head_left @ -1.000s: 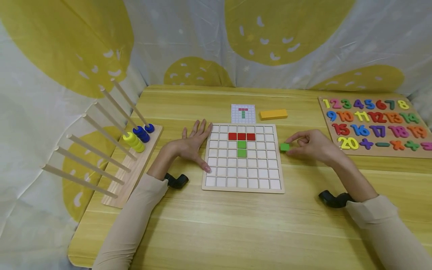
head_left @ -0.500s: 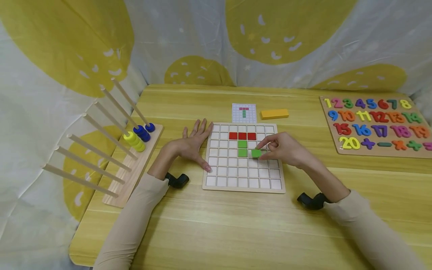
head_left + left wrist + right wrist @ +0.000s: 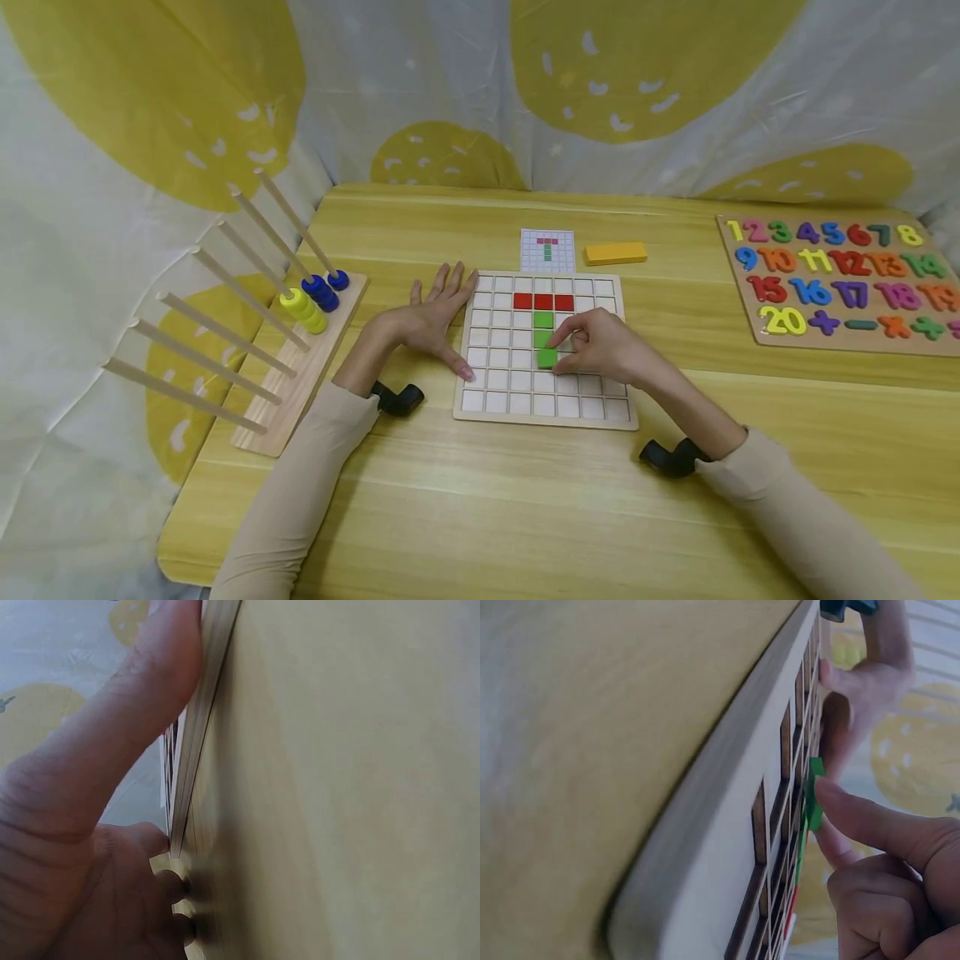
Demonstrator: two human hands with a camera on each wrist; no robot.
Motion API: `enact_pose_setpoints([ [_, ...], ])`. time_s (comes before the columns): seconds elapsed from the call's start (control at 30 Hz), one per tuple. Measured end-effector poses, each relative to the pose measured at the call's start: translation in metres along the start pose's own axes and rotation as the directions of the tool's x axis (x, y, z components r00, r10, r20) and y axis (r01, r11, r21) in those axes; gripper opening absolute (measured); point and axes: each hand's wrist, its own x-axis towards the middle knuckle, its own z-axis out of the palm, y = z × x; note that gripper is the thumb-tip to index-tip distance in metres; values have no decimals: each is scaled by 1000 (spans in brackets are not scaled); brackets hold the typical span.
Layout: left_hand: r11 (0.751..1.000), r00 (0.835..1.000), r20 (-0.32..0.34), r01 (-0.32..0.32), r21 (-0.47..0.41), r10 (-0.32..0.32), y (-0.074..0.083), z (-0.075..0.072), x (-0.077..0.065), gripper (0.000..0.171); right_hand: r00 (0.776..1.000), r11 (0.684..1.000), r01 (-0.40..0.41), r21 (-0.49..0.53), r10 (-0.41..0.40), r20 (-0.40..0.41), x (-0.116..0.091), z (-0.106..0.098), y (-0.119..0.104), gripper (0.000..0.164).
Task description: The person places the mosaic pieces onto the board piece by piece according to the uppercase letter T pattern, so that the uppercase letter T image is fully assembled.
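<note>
A wooden grid board (image 3: 497, 400) lies on the table, with three red tiles (image 3: 543, 302) in a row and green tiles (image 3: 543, 320) in a column below their middle. My right hand (image 3: 600, 346) pinches a green square tile (image 3: 547, 358) between thumb and index finger, at the cell under the green column. The right wrist view shows this green tile (image 3: 814, 793) standing a little proud of the grid. My left hand (image 3: 431, 321) is spread at the board's left edge, thumb on its border; in the left wrist view the thumb (image 3: 127, 712) lies along the board's side.
A small pattern card (image 3: 547, 252) with a red-and-green T lies behind the board, beside an orange-yellow block (image 3: 616, 253). To the left stands a wooden peg rack (image 3: 288, 385) with blue and yellow rings. A number puzzle board (image 3: 847, 283) lies at the right.
My right hand has carried the green tile from beside the board leftward over the grid, down to the cell below the green column. My left hand has stayed in place.
</note>
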Motion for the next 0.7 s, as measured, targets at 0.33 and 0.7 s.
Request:
enact_pose_setpoints([
  [0.33, 1000, 1000, 5, 5, 2, -5, 1, 0, 0, 155, 999, 998, 23, -61, -26, -41, 1, 7, -4, 27],
  [0.7, 1000, 1000, 10, 7, -4, -7, 0, 0, 1, 156, 995, 994, 50, -94, -58, -82, 1, 7, -1, 24],
])
